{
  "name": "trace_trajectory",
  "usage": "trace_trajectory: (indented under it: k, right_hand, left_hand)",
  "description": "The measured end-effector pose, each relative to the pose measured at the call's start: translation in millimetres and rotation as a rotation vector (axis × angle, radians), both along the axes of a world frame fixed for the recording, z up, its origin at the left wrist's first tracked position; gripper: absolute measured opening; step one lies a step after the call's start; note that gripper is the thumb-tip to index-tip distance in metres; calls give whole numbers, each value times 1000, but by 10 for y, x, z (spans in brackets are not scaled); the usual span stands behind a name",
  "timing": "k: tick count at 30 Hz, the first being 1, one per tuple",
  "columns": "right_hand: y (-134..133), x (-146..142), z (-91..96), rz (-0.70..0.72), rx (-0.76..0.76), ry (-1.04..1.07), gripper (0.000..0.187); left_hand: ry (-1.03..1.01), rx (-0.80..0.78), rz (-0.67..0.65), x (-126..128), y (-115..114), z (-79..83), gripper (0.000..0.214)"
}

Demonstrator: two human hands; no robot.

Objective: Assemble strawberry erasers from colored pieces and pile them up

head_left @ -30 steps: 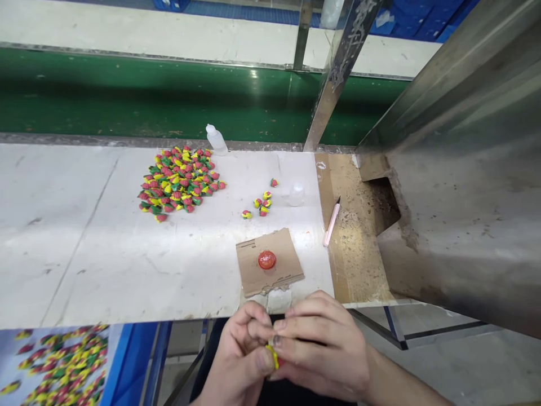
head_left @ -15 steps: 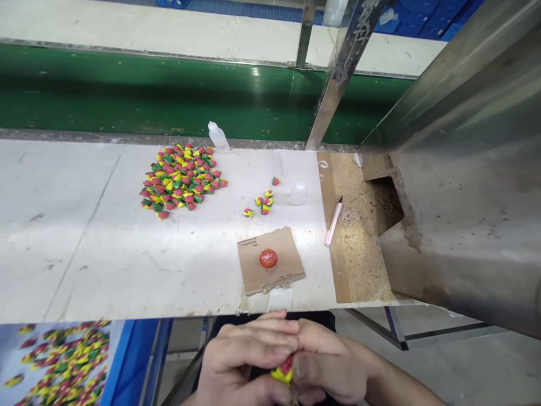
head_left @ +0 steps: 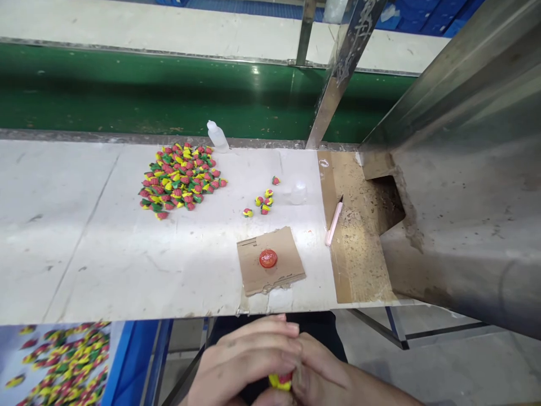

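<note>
Below the table's front edge, my left hand (head_left: 243, 363) and my right hand (head_left: 327, 375) press together, fingers closed around one small red and yellow toy piece (head_left: 281, 382). On the white table (head_left: 84, 254) lies a heap of the same red, yellow and green pieces (head_left: 180, 179). Several loose pieces (head_left: 262, 204) lie to its right. A red cap-like disc (head_left: 267, 259) rests on a scrap of cardboard (head_left: 270, 261) just beyond my hands.
A small clear squeeze bottle (head_left: 217, 137) stands at the table's far edge, a second clear bottle (head_left: 298, 193) right of the loose pieces. A pink knife (head_left: 333, 222) lies on a brown board (head_left: 355, 237). A steel chute (head_left: 465, 169) fills the right. A blue bin (head_left: 54, 361) of pieces sits lower left.
My hands have dropped lower and nearer to me, with the left fingers now folded over the right. The held piece has turned, showing red as well as yellow.
</note>
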State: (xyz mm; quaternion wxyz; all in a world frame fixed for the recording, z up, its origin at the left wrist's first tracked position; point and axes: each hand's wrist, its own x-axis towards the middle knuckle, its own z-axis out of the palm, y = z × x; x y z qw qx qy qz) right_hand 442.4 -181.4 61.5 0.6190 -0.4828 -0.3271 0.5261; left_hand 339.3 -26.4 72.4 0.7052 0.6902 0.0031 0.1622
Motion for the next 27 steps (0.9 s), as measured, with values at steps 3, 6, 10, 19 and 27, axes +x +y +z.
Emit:
trace_trajectory:
  k: [3, 6, 10, 19, 27]
  right_hand:
    - [13, -6, -14, -47, 84, -29, 56]
    - [70, -33, -62, -65, 168, 3, 49]
    - [85, -107, -134, -150, 182, -23, 46]
    - [54, -126, -103, -133, 392, 1003, 32]
    - [151, -144, -46, -133, 515, 1132, 20]
  left_hand:
    - [-20, -35, -8, 9, -28, -18, 38]
    - [-101, -57, 32, 33, -94, -85, 26]
    - [-91, -98, 102, 23, -194, -139, 20]
    - [298, -796, 563, 93, 154, -17, 25]
    - [553, -1010, 855, 119, 264, -161, 51]
